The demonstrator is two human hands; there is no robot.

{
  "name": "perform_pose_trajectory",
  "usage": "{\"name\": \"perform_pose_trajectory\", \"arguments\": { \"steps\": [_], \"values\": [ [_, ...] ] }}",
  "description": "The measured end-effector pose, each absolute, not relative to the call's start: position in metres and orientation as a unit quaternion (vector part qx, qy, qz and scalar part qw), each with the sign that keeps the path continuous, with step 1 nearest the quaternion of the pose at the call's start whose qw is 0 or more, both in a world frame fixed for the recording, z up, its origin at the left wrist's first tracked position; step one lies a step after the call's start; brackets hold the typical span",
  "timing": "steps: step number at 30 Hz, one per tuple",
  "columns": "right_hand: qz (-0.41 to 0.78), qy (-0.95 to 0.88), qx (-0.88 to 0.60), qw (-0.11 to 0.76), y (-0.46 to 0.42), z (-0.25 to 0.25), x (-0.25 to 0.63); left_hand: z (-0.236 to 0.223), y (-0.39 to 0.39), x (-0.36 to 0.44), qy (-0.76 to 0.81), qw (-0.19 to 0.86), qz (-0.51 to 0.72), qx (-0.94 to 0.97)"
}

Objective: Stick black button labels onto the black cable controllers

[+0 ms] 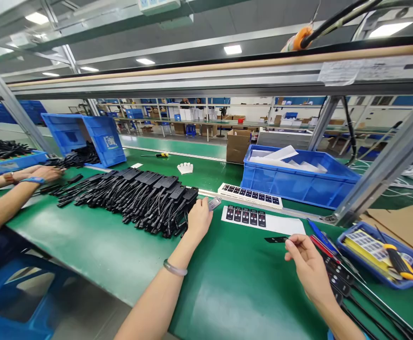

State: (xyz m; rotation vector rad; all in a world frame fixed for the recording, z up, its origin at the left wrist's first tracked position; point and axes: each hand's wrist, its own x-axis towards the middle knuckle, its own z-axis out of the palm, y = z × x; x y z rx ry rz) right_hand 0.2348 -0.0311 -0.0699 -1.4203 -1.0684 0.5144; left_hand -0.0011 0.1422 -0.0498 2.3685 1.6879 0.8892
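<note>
Beside the right end of a long pile of black cables with flat boxes [149,182], my left hand [199,218] is closed on a small grey rectangular piece [214,204]. Whether a cable hangs from that piece is hidden by the hand. My right hand [307,259] pinches a thin black label [276,240] by its right end, above the green bench. Between my hands lies a white label sheet [280,224] with several black labels [246,216] on its left part. Behind it is a white strip [250,195] carrying a row of dark labels.
Cables with black boxes [339,278] lie right of my right hand, beside a blue tray [379,271] holding a yellow-black screwdriver [399,262]. A blue crate [291,182] stands behind the labels. A co-worker's hands [46,174] work at left near a tipped blue crate [105,141]. A white glove [185,168] lies behind the pile.
</note>
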Motion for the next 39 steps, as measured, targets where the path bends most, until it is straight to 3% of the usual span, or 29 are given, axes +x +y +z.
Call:
{"name": "perform_pose_trajectory", "arguments": {
  "steps": [6,8,11,13,22,39],
  "values": [
    [0.235,-0.446,-0.584,0.636,-0.036,-0.064,0.236,-0.038,0.100,0.021,0.436,0.200,0.366,0.798],
    [0.240,-0.445,-0.573,0.645,-0.038,-0.063,0.237,-0.039,0.081,0.033,0.388,0.362,0.358,0.768],
    [0.257,-0.445,-0.555,0.654,-0.040,-0.060,0.237,-0.043,0.054,0.048,0.304,0.700,0.301,0.572],
    [0.270,-0.447,-0.550,0.652,-0.040,-0.058,0.236,-0.048,0.041,0.055,0.276,0.802,0.256,0.463],
    [0.285,-0.461,-0.605,0.584,-0.040,-0.049,0.219,-0.060,0.024,0.062,0.227,0.852,0.150,0.447],
    [0.285,-0.456,-0.625,0.566,-0.040,-0.052,0.214,-0.061,0.020,0.064,0.205,0.848,0.142,0.468]
  ]
}}
